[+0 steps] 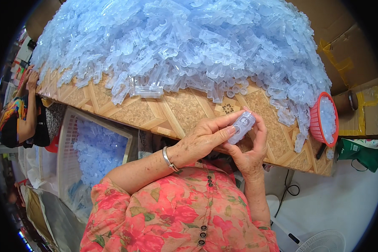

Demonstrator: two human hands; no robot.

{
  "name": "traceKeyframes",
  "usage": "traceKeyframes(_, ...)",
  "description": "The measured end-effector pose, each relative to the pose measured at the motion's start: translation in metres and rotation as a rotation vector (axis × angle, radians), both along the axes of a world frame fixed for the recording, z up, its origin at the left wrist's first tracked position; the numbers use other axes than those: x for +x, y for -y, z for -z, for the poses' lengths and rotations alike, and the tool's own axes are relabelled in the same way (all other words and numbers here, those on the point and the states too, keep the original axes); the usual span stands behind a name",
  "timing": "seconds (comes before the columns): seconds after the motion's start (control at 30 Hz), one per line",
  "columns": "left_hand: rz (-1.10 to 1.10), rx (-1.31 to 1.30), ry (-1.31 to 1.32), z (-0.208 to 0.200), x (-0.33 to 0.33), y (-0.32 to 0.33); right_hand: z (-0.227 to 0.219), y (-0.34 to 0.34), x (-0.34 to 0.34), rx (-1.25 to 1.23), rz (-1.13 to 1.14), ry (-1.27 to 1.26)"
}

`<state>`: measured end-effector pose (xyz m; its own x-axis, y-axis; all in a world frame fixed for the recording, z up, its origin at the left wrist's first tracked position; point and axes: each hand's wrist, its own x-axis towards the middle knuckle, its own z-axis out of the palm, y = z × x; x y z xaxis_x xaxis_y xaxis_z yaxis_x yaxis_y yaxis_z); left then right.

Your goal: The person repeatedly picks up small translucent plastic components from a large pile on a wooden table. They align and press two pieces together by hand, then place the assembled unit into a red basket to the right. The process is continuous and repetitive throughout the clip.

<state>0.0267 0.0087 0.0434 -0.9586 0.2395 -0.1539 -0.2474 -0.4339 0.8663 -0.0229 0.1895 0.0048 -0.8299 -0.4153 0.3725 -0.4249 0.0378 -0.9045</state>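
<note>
A small clear, bluish plastic part [242, 126], roughly box-shaped with moulded openings, is held between both hands over the table's near edge. My left hand [199, 140], a silver bangle on its wrist, grips the part from the left with thumb and fingers. On the other side, the thumb and fingers of my right hand [253, 157] close around it. Beyond them a large heap of similar translucent plastic parts [176, 46] covers most of the wood-patterned tabletop [176, 113]. Several small round pieces [235, 90] lie at the heap's near edge.
At the table's right end stands a red basket [316, 122] holding more translucent pieces. A white crate [67, 130] of small bluish parts sits left of me, below table height. Another person's arm [27, 122] shows at far left. Cardboard [344, 54] borders the right side.
</note>
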Motion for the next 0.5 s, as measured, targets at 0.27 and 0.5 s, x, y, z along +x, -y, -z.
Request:
traceKeyframes(0.27,-0.014,-0.032,-0.047,-0.0025,0.0008,0.0002,0.0038,0.0017,0.003,-0.008,0.011,0.011)
traceKeyframes(0.5,0.004,-0.077,-0.039,-0.006,-0.0001,0.0027,0.0003,0.0038,0.0017,0.053,0.041,-0.083)
